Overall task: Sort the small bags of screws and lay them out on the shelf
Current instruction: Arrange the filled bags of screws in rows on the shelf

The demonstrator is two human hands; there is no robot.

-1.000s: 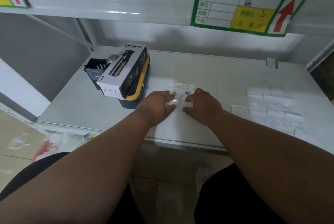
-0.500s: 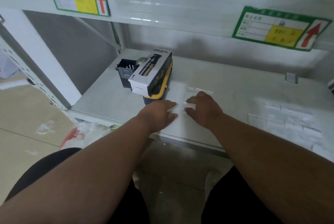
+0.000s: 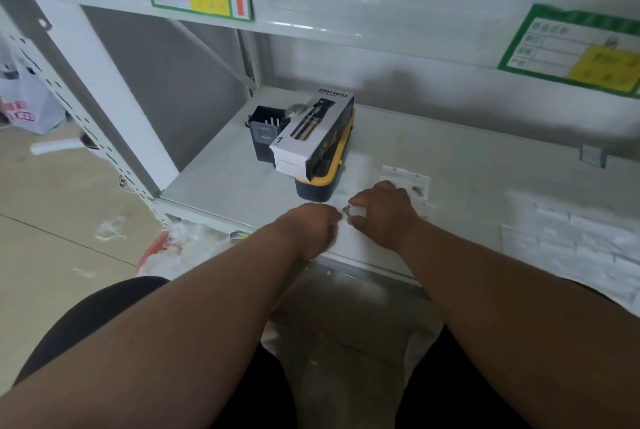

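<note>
The shelf (image 3: pixel 467 165) is a wide, flat, pale grey metal board, smooth and faintly glossy, and it is used as the sorting surface, presumably because it sits within easy reach of both arms. On its right part, rows of small bags (image 3: pixel 585 238) are laid flat side by side, edges touching, most likely so that each sort can be told apart at a glance; they are thin, clear, limp plastic and are blurred here.

At the far left a long white and black cardboard box (image 3: pixel 313 132) is rested on a dark case with a yellow rim (image 3: pixel 320 186), with a black slotted plastic holder (image 3: pixel 265 132) just beside it.

Near the front edge, at the middle, the left hand (image 3: pixel 311 227) and the right hand (image 3: pixel 382 213) are brought close together, fingers curled. One small bag (image 3: pixel 348 211), with something dark and metallic inside, appears to be pinched between them, probably to be read or straightened before being laid down. Another clear bag (image 3: pixel 410 182) lies flat just beyond the right hand, partly covered by it.
</note>
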